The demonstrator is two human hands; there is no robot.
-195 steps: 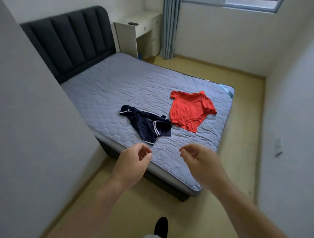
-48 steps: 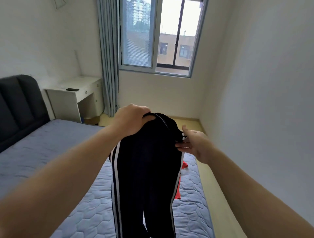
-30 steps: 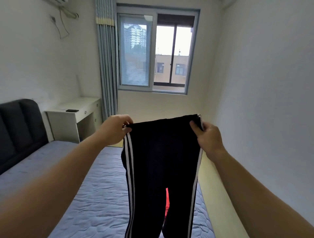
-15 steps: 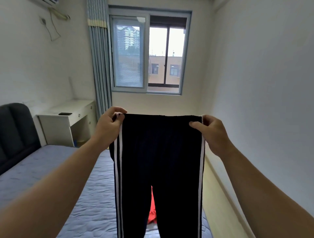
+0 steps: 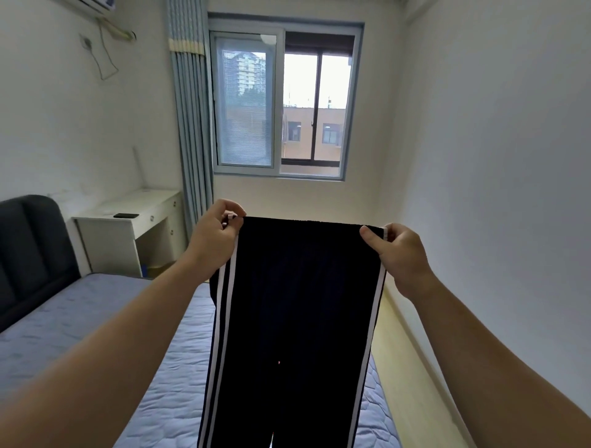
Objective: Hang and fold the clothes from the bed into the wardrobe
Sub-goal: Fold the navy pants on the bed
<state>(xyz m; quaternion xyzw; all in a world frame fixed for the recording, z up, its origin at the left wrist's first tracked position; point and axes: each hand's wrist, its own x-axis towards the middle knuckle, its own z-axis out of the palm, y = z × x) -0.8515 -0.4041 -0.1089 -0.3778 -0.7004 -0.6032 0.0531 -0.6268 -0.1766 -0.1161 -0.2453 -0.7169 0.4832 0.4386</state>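
Trousers (image 5: 297, 319) spread wider; bed (image 5: 80, 319) partly blocked.

Dark trousers (image 5: 300, 319) with white side stripes, waistband stretched flat, legs hanging over bed (image 5: 80, 323)

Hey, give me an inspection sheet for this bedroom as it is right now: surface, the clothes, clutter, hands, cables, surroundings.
Surface: bed, grey quilted mattress, dark headboard at the left.
Job's things: black trousers with white side stripes, held up by the waistband, legs hanging down; wardrobe not in view.
Clutter: flat dark object on the white desk.
Hands: left hand pinches the waistband's left corner; right hand pinches its right corner.
Cables: thin cable looping on the wall below the air conditioner.
Surroundings: window, blue-grey curtain, white walls, pale floor.
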